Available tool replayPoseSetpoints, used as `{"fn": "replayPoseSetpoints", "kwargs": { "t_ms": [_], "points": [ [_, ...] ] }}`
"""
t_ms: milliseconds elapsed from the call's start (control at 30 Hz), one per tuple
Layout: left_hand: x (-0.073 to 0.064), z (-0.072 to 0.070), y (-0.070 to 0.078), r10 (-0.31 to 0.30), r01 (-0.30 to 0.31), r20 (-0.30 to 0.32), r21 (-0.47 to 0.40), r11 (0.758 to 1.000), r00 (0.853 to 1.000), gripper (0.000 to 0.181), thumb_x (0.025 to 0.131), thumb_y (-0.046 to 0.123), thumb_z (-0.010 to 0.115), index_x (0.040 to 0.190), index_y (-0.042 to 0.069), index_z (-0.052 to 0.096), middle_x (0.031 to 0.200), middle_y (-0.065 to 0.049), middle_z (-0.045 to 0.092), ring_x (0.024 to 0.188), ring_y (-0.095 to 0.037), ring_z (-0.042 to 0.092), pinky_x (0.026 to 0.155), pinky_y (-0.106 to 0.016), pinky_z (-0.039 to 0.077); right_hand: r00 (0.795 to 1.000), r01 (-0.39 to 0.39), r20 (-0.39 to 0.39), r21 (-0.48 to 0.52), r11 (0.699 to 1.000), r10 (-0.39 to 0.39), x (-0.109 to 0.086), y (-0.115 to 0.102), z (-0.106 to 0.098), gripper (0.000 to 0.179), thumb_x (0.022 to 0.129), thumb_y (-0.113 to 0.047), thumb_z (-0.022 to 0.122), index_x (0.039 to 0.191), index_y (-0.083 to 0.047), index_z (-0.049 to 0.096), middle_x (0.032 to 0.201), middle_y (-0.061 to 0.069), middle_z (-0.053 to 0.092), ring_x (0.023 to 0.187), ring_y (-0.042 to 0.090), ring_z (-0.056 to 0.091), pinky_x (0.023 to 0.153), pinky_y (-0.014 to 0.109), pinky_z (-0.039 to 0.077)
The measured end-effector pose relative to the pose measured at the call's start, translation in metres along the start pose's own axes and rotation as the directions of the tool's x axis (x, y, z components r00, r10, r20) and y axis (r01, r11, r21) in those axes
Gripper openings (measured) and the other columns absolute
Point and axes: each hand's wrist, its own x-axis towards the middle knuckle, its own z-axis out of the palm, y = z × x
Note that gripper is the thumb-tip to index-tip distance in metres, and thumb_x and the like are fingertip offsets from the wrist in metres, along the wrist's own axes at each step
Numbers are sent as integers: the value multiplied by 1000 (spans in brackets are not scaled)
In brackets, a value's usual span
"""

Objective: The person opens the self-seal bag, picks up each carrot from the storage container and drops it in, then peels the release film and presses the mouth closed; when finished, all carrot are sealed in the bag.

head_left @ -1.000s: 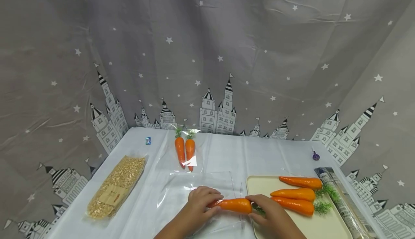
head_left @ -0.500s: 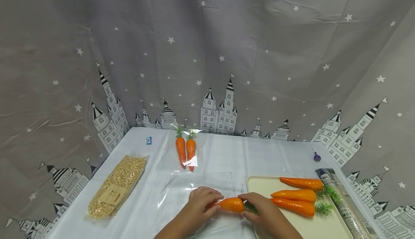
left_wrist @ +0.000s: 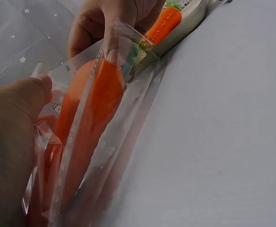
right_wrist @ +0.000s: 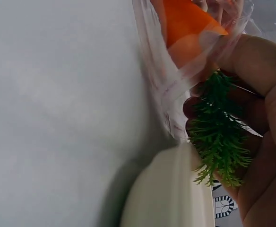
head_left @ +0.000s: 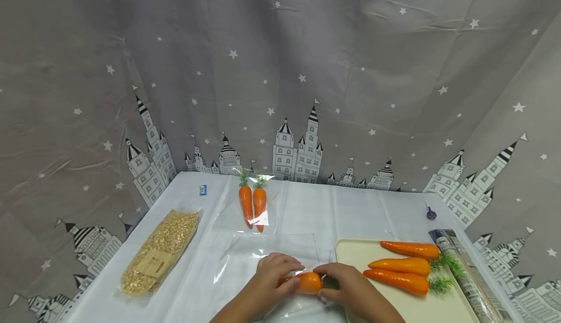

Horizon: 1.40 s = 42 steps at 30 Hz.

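Observation:
A carrot [head_left: 310,283] with a green top lies mostly inside a clear plastic bag [head_left: 245,255]. My left hand [head_left: 273,276] grips the bag about the carrot's narrower part. At the carrot's thick end, my right hand [head_left: 348,286] pinches it just by the stem. The left wrist view shows the carrot's orange body [left_wrist: 107,87] through the film, with the bag's edge strip running across it. Leafy greens [right_wrist: 218,132] stick out of the bag against the right palm in the right wrist view. The carrot's tip is hidden by my left hand in the head view.
A cream tray [head_left: 350,250] on the right holds several carrots, among them an orange carrot [head_left: 409,250]. Behind lies another bag [head_left: 228,213] with two carrots. A grain pack [head_left: 162,250] lies left, a rolled printed film [head_left: 464,274] far right, a purple item [head_left: 431,213] behind it.
My right hand has moved left, sliding the carrot deeper into the bag, so less of its body shows between the hands. My left hand has stayed almost in place.

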Motion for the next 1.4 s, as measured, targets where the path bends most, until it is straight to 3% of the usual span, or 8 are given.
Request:
{"fn": "replayPoseSetpoints", "kwargs": {
  "t_ms": [133, 567, 733, 1067, 1400],
  "points": [
    [0, 0, 0, 1, -1, 5, 15, 1000, 1000, 25, 101, 39, 68, 126, 37, 72, 123, 22, 65, 121, -9, 55, 102, -50, 40, 1000, 7, 8, -10, 1000, -7, 4, -2, 1, 37, 86, -36, 86, 120, -24, 77, 112, -15, 75, 97, 2, 64, 97, 48, 58],
    [2, -4, 4, 50, -48, -31, 68, 997, 998, 21, 101, 35, 68, 121, 33, 74, 120, 20, 67, 118, -9, 57, 98, -48, 41, 992, 112, 47, 59, 992, -115, 15, -7, 9, 34, 86, -34, 86, 117, -22, 79, 104, -20, 74, 88, -2, 63, 85, 24, 57],
    [1, -6, 7, 85, -81, -51, 89, 993, 995, 22, 99, 32, 70, 120, 28, 76, 119, 19, 67, 118, -8, 58, 99, -49, 42, 991, 112, 69, 68, 991, -116, 20, -12, 14, 33, 85, -35, 88, 115, -25, 79, 101, -22, 72, 85, -2, 61, 82, 23, 56],
    [2, -4, 8, 179, -158, -121, 162, 974, 976, 22, 94, 28, 76, 116, 31, 75, 116, 20, 67, 115, -5, 59, 99, -42, 42, 990, 130, 38, 83, 988, -134, 25, -12, 23, 24, 84, -37, 88, 104, -28, 79, 91, -23, 68, 82, -3, 59, 78, 23, 52],
    [3, -7, 12, 140, -125, -96, 149, 981, 985, 23, 97, 32, 73, 120, 35, 74, 117, 23, 67, 116, -5, 59, 99, -44, 43, 992, 119, 28, 117, 986, -123, 25, -13, 27, 30, 85, -36, 87, 111, -27, 74, 97, -23, 71, 91, -3, 63, 88, 28, 56]
  ]
}}
